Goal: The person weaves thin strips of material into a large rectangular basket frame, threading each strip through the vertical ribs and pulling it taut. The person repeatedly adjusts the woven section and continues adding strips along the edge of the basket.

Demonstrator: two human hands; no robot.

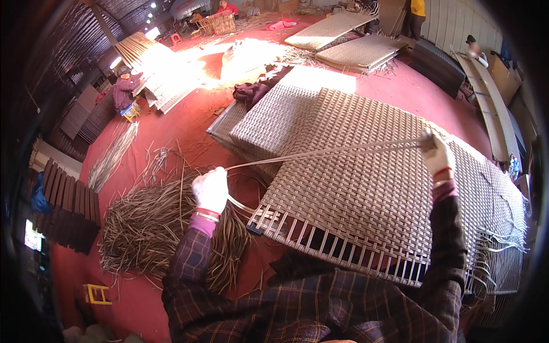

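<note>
Wicker strands lie heaped on the red floor point(171, 131) at left, a loose pile point(148, 228) within easy reach. Left hand point(211, 190) has its grip closed on a long strip point(320, 152), right hand point(437, 155) pinches the far end, so it's stretched taut across the half-woven panel point(377, 194), lined up with the rows.

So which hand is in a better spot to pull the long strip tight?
Probably the right hand: it grips the strip at the woven panel's far side. The left hand holds the slack end beside the loose bundle.
</note>
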